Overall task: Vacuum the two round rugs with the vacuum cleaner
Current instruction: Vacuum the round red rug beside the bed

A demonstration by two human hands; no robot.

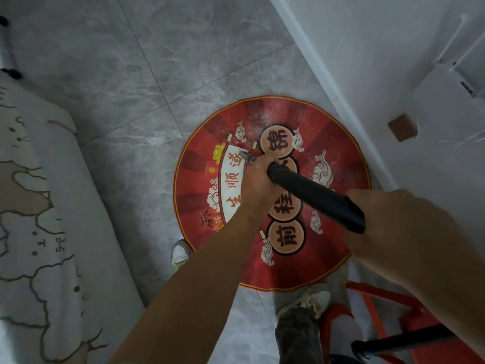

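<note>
— On the grey tiles (131,74), what is seen lying?
— One round red rug (199,179), near the right wall (380,61).
— And the vacuum tube (315,195)?
— One, held over the rug's middle: gripped low by the left hand (258,179), its upper end seemingly clasped by the blurred right hand (393,219).

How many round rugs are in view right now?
1: the red round rug lies on the grey tiled floor beside the white wall, under the black vacuum tube. A second rug may be out of frame.

rug (338,143) on floor (126,74), wall (380,61) right, bed (39,232) left
</note>
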